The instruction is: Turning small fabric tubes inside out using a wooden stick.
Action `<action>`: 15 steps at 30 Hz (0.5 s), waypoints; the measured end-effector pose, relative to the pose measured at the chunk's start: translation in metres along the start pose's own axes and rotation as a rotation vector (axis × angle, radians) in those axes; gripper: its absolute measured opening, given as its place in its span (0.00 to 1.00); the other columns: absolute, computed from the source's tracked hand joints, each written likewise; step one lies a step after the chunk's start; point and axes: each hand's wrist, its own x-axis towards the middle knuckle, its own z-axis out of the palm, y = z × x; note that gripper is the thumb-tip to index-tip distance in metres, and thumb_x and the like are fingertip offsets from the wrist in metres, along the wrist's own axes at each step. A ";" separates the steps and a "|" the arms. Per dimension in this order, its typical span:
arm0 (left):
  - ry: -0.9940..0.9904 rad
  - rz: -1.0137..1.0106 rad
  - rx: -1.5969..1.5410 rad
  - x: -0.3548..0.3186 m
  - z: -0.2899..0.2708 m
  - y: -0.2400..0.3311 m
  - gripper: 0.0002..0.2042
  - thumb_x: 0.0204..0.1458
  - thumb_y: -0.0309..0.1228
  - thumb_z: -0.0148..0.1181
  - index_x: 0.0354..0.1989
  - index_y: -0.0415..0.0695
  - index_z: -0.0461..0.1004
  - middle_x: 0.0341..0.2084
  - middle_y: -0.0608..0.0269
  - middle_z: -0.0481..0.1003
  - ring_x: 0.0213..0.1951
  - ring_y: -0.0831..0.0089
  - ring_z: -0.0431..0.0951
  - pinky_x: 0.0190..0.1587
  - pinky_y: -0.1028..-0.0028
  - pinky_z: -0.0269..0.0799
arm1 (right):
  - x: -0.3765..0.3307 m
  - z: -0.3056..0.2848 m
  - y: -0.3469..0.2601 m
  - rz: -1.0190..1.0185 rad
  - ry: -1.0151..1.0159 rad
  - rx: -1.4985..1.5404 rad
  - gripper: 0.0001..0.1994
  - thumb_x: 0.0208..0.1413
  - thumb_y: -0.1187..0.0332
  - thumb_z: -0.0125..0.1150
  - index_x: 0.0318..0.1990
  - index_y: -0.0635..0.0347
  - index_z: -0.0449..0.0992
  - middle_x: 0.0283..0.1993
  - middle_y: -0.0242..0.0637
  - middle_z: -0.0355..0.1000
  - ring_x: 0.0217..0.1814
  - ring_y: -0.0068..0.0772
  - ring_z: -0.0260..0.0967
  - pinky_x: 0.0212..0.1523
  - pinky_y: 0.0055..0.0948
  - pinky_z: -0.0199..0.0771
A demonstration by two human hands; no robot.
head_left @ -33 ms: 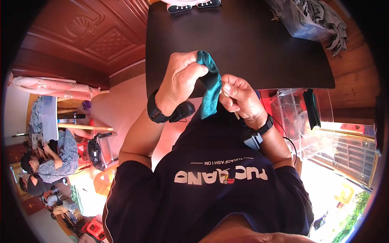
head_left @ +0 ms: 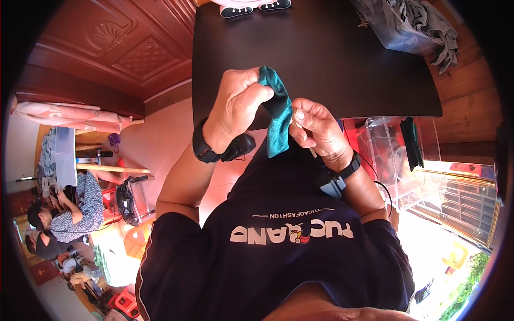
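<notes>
My left hand (head_left: 235,104) is closed on the upper end of a narrow teal velvety fabric piece (head_left: 279,120), perhaps a tube or folded strip. The cloth bends over the fingers and hangs down in front of my lap. Beside its right edge, my right hand (head_left: 320,127) pinches a thin pale stick (head_left: 313,153), with one end showing below the curled fingers. Thumb and index fingertip sit right against the cloth; whether they also grip it, I cannot tell.
Beyond my hands is a dark table (head_left: 321,59). A clear bin of grey cloth (head_left: 409,27) stands at its far right. Dark green strips (head_left: 411,143) hang over a clear plastic box (head_left: 377,142) to my right. People (head_left: 75,214) sit at a worktable on the left.
The lower end of the teal fabric has shifted very slightly. Both hands keep their hold and place.
</notes>
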 end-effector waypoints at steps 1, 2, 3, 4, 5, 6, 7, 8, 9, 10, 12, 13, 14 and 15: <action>-0.002 0.001 0.000 0.000 -0.002 0.001 0.07 0.45 0.25 0.48 0.24 0.35 0.72 0.17 0.68 0.70 0.24 0.83 0.66 0.29 0.80 0.62 | 0.000 -0.001 -0.002 0.033 -0.019 0.044 0.08 0.60 0.64 0.53 0.34 0.59 0.71 0.19 0.26 0.62 0.16 0.11 0.49 0.15 0.14 0.45; 0.025 -0.007 0.006 0.000 -0.004 0.003 0.06 0.44 0.26 0.48 0.22 0.37 0.71 0.17 0.71 0.67 0.23 0.84 0.63 0.28 0.81 0.58 | 0.002 -0.001 -0.002 -0.018 0.026 -0.057 0.08 0.59 0.65 0.55 0.33 0.59 0.71 0.20 0.26 0.64 0.17 0.12 0.51 0.16 0.14 0.49; 0.050 -0.008 0.005 -0.001 -0.005 0.005 0.05 0.42 0.27 0.49 0.20 0.39 0.70 0.16 0.75 0.64 0.22 0.86 0.60 0.26 0.82 0.53 | 0.003 0.000 -0.003 -0.023 0.012 -0.058 0.08 0.59 0.65 0.55 0.33 0.59 0.71 0.20 0.26 0.64 0.17 0.12 0.51 0.16 0.14 0.49; 0.091 0.001 -0.003 -0.002 -0.007 0.007 0.05 0.42 0.27 0.50 0.19 0.40 0.68 0.15 0.76 0.61 0.20 0.87 0.57 0.24 0.82 0.51 | 0.004 0.000 -0.004 -0.108 0.072 -0.209 0.07 0.58 0.66 0.56 0.33 0.60 0.72 0.21 0.26 0.65 0.17 0.12 0.53 0.17 0.14 0.51; 0.094 -0.003 0.010 -0.003 -0.007 0.009 0.05 0.42 0.27 0.50 0.19 0.40 0.68 0.15 0.76 0.61 0.20 0.87 0.57 0.24 0.82 0.51 | 0.005 0.001 -0.005 -0.187 0.146 -0.360 0.07 0.58 0.66 0.57 0.33 0.60 0.72 0.21 0.27 0.67 0.18 0.12 0.55 0.17 0.14 0.53; 0.120 0.011 0.029 -0.004 -0.008 0.010 0.05 0.42 0.27 0.50 0.19 0.40 0.68 0.15 0.76 0.61 0.20 0.87 0.56 0.24 0.82 0.50 | 0.005 0.001 -0.006 -0.191 0.174 -0.373 0.07 0.57 0.66 0.59 0.33 0.60 0.73 0.22 0.27 0.68 0.19 0.13 0.58 0.19 0.13 0.57; 0.146 0.023 0.045 -0.004 -0.008 0.011 0.05 0.42 0.27 0.51 0.19 0.40 0.68 0.15 0.76 0.61 0.20 0.87 0.56 0.24 0.81 0.50 | 0.005 0.002 -0.006 -0.189 0.149 -0.373 0.07 0.57 0.66 0.59 0.33 0.60 0.73 0.22 0.27 0.68 0.19 0.13 0.58 0.19 0.13 0.57; 0.150 0.023 0.062 -0.005 -0.008 0.011 0.05 0.42 0.27 0.51 0.20 0.40 0.69 0.15 0.76 0.61 0.20 0.87 0.56 0.24 0.82 0.51 | 0.004 0.003 -0.006 -0.200 0.156 -0.391 0.07 0.57 0.66 0.59 0.33 0.60 0.73 0.22 0.27 0.68 0.19 0.12 0.58 0.19 0.13 0.56; 0.149 0.022 0.068 -0.005 -0.008 0.011 0.05 0.42 0.27 0.51 0.20 0.40 0.69 0.15 0.76 0.61 0.20 0.87 0.56 0.24 0.82 0.51 | 0.003 0.003 -0.005 -0.210 0.181 -0.408 0.07 0.57 0.67 0.59 0.33 0.60 0.73 0.22 0.27 0.68 0.19 0.12 0.58 0.18 0.13 0.56; 0.124 0.028 0.069 -0.005 -0.007 0.010 0.05 0.42 0.27 0.51 0.21 0.39 0.70 0.16 0.76 0.61 0.20 0.86 0.57 0.24 0.82 0.51 | 0.002 0.004 -0.004 -0.209 0.163 -0.410 0.07 0.57 0.67 0.59 0.33 0.60 0.73 0.22 0.27 0.68 0.19 0.12 0.58 0.18 0.13 0.56; 0.099 0.035 0.070 -0.005 -0.006 0.008 0.05 0.42 0.27 0.50 0.21 0.39 0.70 0.16 0.76 0.62 0.21 0.86 0.57 0.25 0.82 0.52 | 0.001 0.004 -0.002 -0.260 0.185 -0.409 0.06 0.57 0.67 0.59 0.33 0.60 0.72 0.22 0.27 0.68 0.19 0.12 0.57 0.18 0.13 0.55; 0.060 0.025 0.023 -0.006 -0.005 0.008 0.06 0.44 0.25 0.49 0.23 0.36 0.72 0.16 0.69 0.66 0.21 0.83 0.62 0.26 0.80 0.58 | 0.001 0.005 -0.001 -0.268 0.169 -0.409 0.06 0.57 0.67 0.59 0.33 0.60 0.72 0.22 0.27 0.68 0.19 0.12 0.57 0.18 0.13 0.55; 0.022 0.015 -0.025 -0.006 -0.004 0.007 0.08 0.45 0.23 0.47 0.25 0.34 0.73 0.16 0.63 0.71 0.21 0.80 0.67 0.27 0.77 0.63 | 0.001 0.005 0.000 -0.270 0.166 -0.390 0.06 0.57 0.67 0.58 0.33 0.60 0.72 0.22 0.27 0.68 0.19 0.12 0.57 0.18 0.13 0.55; 0.023 0.015 -0.025 -0.006 -0.002 0.006 0.08 0.45 0.23 0.47 0.25 0.34 0.73 0.16 0.63 0.71 0.21 0.80 0.67 0.27 0.77 0.63 | 0.001 0.006 0.001 -0.269 0.186 -0.368 0.06 0.57 0.68 0.58 0.33 0.60 0.72 0.22 0.27 0.68 0.19 0.11 0.56 0.18 0.13 0.54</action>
